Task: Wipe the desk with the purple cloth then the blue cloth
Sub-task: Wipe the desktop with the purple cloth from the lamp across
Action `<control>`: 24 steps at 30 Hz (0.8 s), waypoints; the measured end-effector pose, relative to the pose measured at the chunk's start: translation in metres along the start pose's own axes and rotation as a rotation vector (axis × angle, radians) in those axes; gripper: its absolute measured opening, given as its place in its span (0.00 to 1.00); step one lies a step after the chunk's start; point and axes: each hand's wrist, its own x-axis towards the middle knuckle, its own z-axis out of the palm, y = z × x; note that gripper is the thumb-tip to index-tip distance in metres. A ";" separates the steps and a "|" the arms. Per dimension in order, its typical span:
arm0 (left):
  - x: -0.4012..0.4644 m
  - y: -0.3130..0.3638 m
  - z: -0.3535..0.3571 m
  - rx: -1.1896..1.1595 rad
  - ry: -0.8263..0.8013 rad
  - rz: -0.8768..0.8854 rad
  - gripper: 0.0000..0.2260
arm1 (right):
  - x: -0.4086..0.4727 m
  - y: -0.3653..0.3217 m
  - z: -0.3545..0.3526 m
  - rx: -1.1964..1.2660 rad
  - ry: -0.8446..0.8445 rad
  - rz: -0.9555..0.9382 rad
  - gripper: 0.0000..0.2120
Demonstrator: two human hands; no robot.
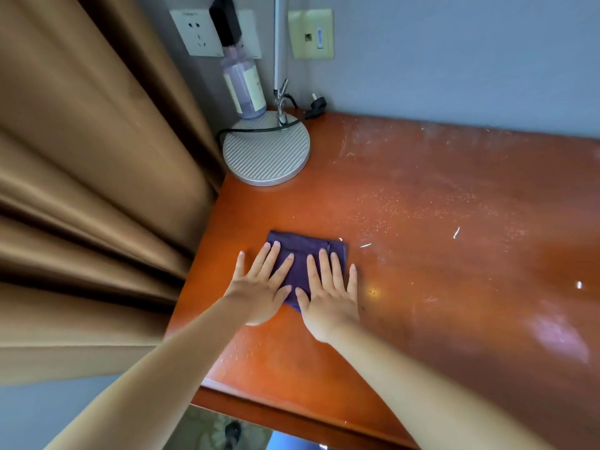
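1. The purple cloth [306, 254] lies folded into a rough square on the near-left part of the desk [422, 206]. Its near half is hidden under both hands, so only the far edge and a strip between the hands show. The weave looks soft and matte, with a fold ridge near its right corner.
2. The left hand [263, 287] lies flat on the cloth's left side, fingers straight and spread, the little finger resting off the cloth on bare wood.
3. The right hand [329, 295] lies flat beside it, fingers straight, covering the cloth's right side. The two hands sit side by side, thumbs nearly meeting.
4. The desk is glossy orange-brown wood, sprinkled with pale crumbs and a few white slivers [456, 232] to the right of the cloth. Its right side is cut off by the frame edge and washed out by glare.
5. A round, ribbed grey lamp base [266, 151] stands at the far-left corner, its pole cut off at the top.
6. Behind it stands a clear bottle [243, 86] of lilac liquid, its label unreadable.
7. Tan curtain [91, 190] folds hang along the desk's left edge.
8. Wall sockets [198, 32] sit above, partly hidden by a black plug.
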 end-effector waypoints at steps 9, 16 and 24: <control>-0.013 0.010 0.013 -0.015 -0.013 0.044 0.26 | -0.020 0.006 0.013 0.047 0.034 0.016 0.33; 0.033 0.004 -0.020 0.008 0.026 0.162 0.26 | 0.008 0.019 0.001 0.045 0.085 0.167 0.32; 0.043 0.013 -0.031 0.020 0.071 0.173 0.26 | 0.019 0.033 -0.012 0.015 0.045 0.173 0.29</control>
